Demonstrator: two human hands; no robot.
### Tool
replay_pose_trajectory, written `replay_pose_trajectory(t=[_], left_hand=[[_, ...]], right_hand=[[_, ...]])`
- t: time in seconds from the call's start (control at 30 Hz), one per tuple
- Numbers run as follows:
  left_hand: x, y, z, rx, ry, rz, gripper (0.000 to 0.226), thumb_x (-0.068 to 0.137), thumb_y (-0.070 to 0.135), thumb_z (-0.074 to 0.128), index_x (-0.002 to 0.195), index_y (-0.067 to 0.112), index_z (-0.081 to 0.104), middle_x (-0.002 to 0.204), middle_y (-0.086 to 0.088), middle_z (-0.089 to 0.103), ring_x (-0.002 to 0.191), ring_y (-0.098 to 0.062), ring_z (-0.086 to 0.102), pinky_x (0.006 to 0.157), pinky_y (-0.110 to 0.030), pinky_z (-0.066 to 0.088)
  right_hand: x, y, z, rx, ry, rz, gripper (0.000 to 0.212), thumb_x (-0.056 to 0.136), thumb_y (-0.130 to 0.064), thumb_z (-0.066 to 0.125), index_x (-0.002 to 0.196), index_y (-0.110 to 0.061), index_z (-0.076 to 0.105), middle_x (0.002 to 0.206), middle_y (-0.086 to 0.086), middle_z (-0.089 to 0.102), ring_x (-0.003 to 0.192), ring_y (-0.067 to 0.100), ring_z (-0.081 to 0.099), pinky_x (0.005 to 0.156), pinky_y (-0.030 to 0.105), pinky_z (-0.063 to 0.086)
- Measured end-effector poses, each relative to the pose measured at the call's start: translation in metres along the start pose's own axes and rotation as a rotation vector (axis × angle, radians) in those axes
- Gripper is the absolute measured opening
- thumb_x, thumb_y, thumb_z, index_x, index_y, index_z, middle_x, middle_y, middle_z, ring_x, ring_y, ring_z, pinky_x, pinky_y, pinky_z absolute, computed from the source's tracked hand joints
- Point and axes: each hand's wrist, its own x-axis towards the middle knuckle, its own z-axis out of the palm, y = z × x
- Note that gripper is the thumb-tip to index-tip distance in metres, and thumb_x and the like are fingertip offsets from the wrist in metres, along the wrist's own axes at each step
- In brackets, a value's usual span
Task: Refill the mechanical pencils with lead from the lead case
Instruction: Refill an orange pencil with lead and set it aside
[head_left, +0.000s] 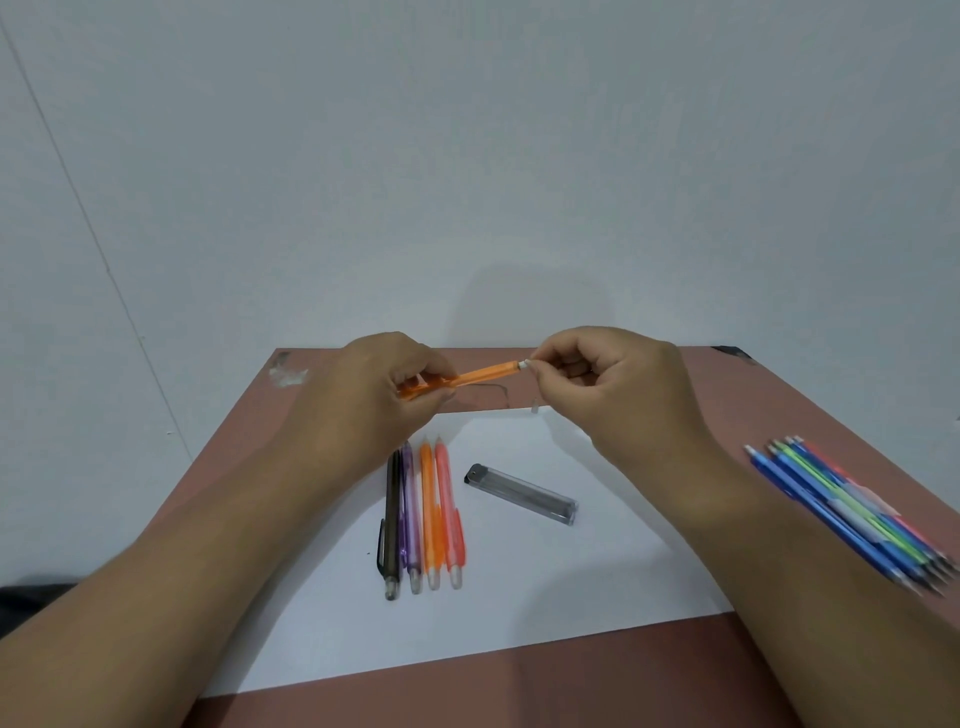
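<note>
My left hand (374, 395) grips an orange mechanical pencil (483, 375) above the far part of the table, its top end pointing right. My right hand (602, 384) pinches the small white eraser (524, 364) at that end. A clear grey lead case (522, 493) lies on the white paper sheet (571, 587) below my hands. A small clear cap (535, 408) lies at the paper's far edge. Black, purple, orange and pink pencils (423, 519) lie side by side on the paper, left of the case.
A bundle of several blue, green and red pencils (852, 514) lies at the right of the reddish-brown table (623, 691), partly behind my right forearm. A pale wall rises just behind the table's far edge.
</note>
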Motion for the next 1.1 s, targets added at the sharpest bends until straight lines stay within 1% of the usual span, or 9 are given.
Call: replay_pose_trajectory(t=[0.17, 0.53, 0.6, 0.7, 0.8, 0.9, 1.0, 1.07, 1.1], left_hand=[[-0.0006, 0.0015, 0.0002, -0.012, -0.009, -0.016, 0.011, 0.085, 0.028, 0.078, 0.095, 0.032, 0.075, 0.084, 0.013, 0.065, 0.078, -0.009, 0.061, 0.069, -0.041, 0.055], [-0.0007, 0.0062, -0.0018, -0.019, -0.018, -0.037, 0.011, 0.085, 0.027, 0.078, 0.095, 0.03, 0.075, 0.084, 0.014, 0.064, 0.079, -0.009, 0.061, 0.07, -0.039, 0.056], [-0.0003, 0.0076, -0.0034, 0.006, -0.015, -0.016, 0.011, 0.085, 0.026, 0.079, 0.095, 0.029, 0.076, 0.083, 0.013, 0.064, 0.077, -0.009, 0.06, 0.068, -0.038, 0.055], [0.0002, 0.0091, -0.0062, 0.071, -0.009, 0.025, 0.009, 0.086, 0.025, 0.078, 0.094, 0.029, 0.078, 0.082, 0.011, 0.066, 0.077, -0.011, 0.059, 0.066, -0.036, 0.053], [0.0004, 0.0065, -0.0064, 0.135, 0.009, 0.059, 0.011, 0.086, 0.023, 0.077, 0.096, 0.028, 0.079, 0.087, 0.009, 0.069, 0.085, -0.016, 0.058, 0.068, -0.033, 0.048], [0.0002, 0.0043, -0.0049, 0.167, 0.019, 0.104, 0.013, 0.084, 0.018, 0.078, 0.094, 0.027, 0.079, 0.088, 0.008, 0.069, 0.084, -0.018, 0.057, 0.065, -0.03, 0.042], [-0.0001, 0.004, -0.0044, 0.159, 0.004, 0.1, 0.014, 0.084, 0.016, 0.078, 0.094, 0.025, 0.079, 0.088, 0.008, 0.069, 0.084, -0.016, 0.057, 0.068, -0.03, 0.045], [0.0003, 0.004, -0.0044, 0.151, -0.011, 0.081, 0.013, 0.085, 0.017, 0.078, 0.095, 0.025, 0.079, 0.087, 0.008, 0.069, 0.084, -0.014, 0.057, 0.069, -0.025, 0.043], [0.0008, 0.0046, -0.0045, 0.149, -0.017, 0.073, 0.012, 0.085, 0.018, 0.078, 0.095, 0.025, 0.079, 0.086, 0.008, 0.069, 0.083, -0.014, 0.056, 0.068, -0.021, 0.04]], right_hand=[[-0.0008, 0.0009, -0.0001, 0.006, 0.014, -0.002, 0.018, 0.084, -0.009, 0.077, 0.076, -0.025, 0.076, 0.063, -0.019, 0.065, 0.064, -0.002, 0.062, 0.062, 0.004, 0.041], [-0.0007, -0.0009, -0.0008, -0.017, 0.016, 0.004, 0.011, 0.084, -0.011, 0.077, 0.077, -0.02, 0.077, 0.065, -0.013, 0.067, 0.063, 0.0, 0.061, 0.062, 0.006, 0.042], [-0.0002, 0.0002, -0.0013, -0.059, 0.003, -0.032, 0.011, 0.084, -0.011, 0.077, 0.077, -0.019, 0.077, 0.066, -0.009, 0.067, 0.066, 0.004, 0.061, 0.061, 0.009, 0.044], [0.0018, 0.0035, -0.0032, -0.167, -0.057, -0.103, 0.01, 0.084, -0.011, 0.076, 0.077, -0.018, 0.077, 0.068, -0.004, 0.067, 0.072, 0.012, 0.061, 0.064, 0.02, 0.049], [0.0035, 0.0071, -0.0054, -0.245, -0.127, -0.135, 0.009, 0.085, -0.012, 0.075, 0.079, -0.019, 0.077, 0.071, -0.005, 0.068, 0.074, 0.012, 0.061, 0.067, 0.024, 0.048], [0.0031, 0.007, -0.0054, -0.238, -0.172, -0.092, 0.011, 0.088, -0.013, 0.073, 0.082, -0.022, 0.079, 0.075, -0.009, 0.07, 0.078, 0.01, 0.062, 0.069, 0.021, 0.049], [0.0023, 0.0072, -0.0034, -0.175, -0.176, -0.01, 0.013, 0.089, -0.016, 0.074, 0.081, -0.024, 0.079, 0.07, -0.012, 0.069, 0.071, 0.011, 0.062, 0.061, 0.019, 0.048], [0.003, 0.0076, -0.0032, -0.077, -0.174, 0.068, 0.013, 0.089, -0.017, 0.075, 0.082, -0.027, 0.078, 0.071, -0.01, 0.07, 0.067, 0.011, 0.063, 0.06, 0.017, 0.048], [0.004, 0.0085, -0.0035, -0.009, -0.159, 0.104, 0.014, 0.089, -0.016, 0.076, 0.083, -0.029, 0.077, 0.073, -0.01, 0.071, 0.067, 0.009, 0.065, 0.064, 0.017, 0.05]])
